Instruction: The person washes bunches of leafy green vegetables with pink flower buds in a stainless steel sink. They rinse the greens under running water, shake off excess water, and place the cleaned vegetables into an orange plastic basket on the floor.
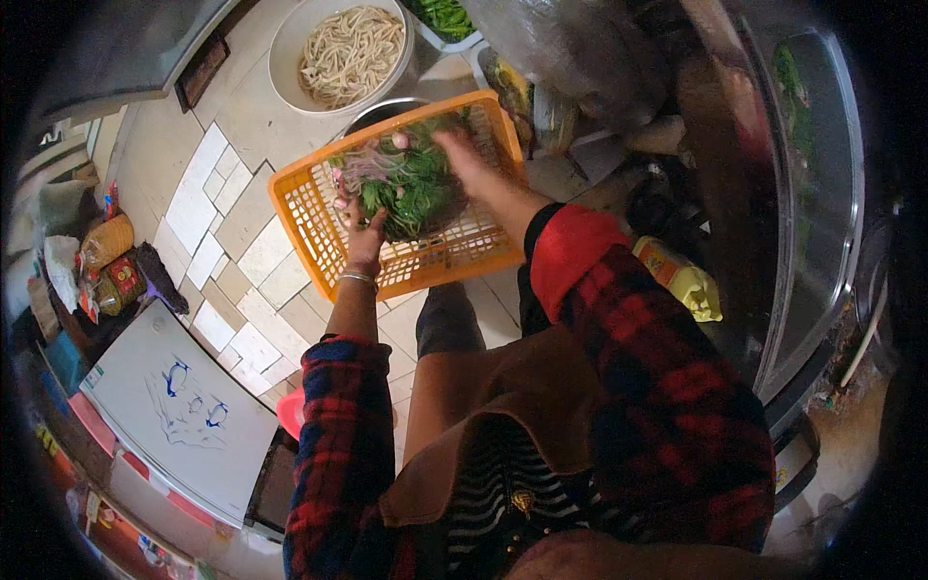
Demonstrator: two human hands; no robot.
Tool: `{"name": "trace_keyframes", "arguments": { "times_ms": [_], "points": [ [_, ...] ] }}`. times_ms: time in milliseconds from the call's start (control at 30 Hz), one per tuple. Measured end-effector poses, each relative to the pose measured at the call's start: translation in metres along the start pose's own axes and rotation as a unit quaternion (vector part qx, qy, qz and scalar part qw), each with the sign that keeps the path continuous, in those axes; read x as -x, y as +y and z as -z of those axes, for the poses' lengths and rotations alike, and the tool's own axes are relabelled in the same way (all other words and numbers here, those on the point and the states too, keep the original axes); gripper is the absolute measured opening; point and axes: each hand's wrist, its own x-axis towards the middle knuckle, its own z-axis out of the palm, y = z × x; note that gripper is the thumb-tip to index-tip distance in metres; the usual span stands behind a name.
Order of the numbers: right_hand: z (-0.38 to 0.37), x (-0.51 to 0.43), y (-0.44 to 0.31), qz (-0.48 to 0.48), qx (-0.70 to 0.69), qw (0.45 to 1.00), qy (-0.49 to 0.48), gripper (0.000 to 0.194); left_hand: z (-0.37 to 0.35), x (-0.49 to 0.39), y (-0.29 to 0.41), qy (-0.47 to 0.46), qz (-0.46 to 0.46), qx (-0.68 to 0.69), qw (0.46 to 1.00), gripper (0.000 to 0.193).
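An orange plastic basket with slotted walls is held out before me, tilted over a metal pot. A heap of leafy greens with pinkish stems and small pink bulbs lies in it. My left hand is at the near left of the heap, its fingers spread against the leaves. My right hand, blurred, is at the heap's right side with its fingers over the greens; whether it grips any is unclear. What bears the basket's weight is hidden.
A white bucket of pale strips in liquid stands beyond the basket, beside a tub of green vegetables. A white refrigerator with blue drawings is at left, near bottles and bags. At right are a yellow bag and a glass-sided case.
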Motion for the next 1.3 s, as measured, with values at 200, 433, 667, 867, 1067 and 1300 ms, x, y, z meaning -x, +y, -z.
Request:
{"name": "trace_keyframes", "arguments": {
  "times_ms": [200, 433, 667, 867, 1067, 1300],
  "points": [
    [-0.011, -0.023, 0.021, -0.090, 0.046, 0.994, -0.028, 0.085, -0.002, 0.003, 0.001, -0.018, 0.018, 0.018, 1.000, 0.077],
    [-0.007, 0.021, 0.031, -0.075, 0.093, 0.992, 0.042, 0.079, -0.007, 0.010, -0.001, 0.021, 0.008, 0.024, 0.999, 0.077],
    [0.038, 0.196, 0.002, -0.166, -0.010, 0.984, -0.058, 0.051, -0.026, 0.070, -0.022, 0.074, -0.011, -0.161, 0.984, 0.077],
    [0.090, 0.314, -0.094, -0.129, -0.115, 0.974, -0.145, 0.043, -0.046, 0.143, -0.014, -0.031, -0.079, -0.368, 0.926, 0.065],
    [0.184, 0.409, -0.197, 0.134, -0.110, 0.978, -0.113, 0.036, -0.088, 0.176, 0.027, -0.121, -0.157, -0.464, 0.864, 0.053],
    [0.355, 0.468, -0.187, 0.084, 0.007, 0.980, 0.182, 0.035, -0.149, 0.139, 0.071, -0.152, -0.112, -0.379, 0.906, 0.053]
  ]
}}
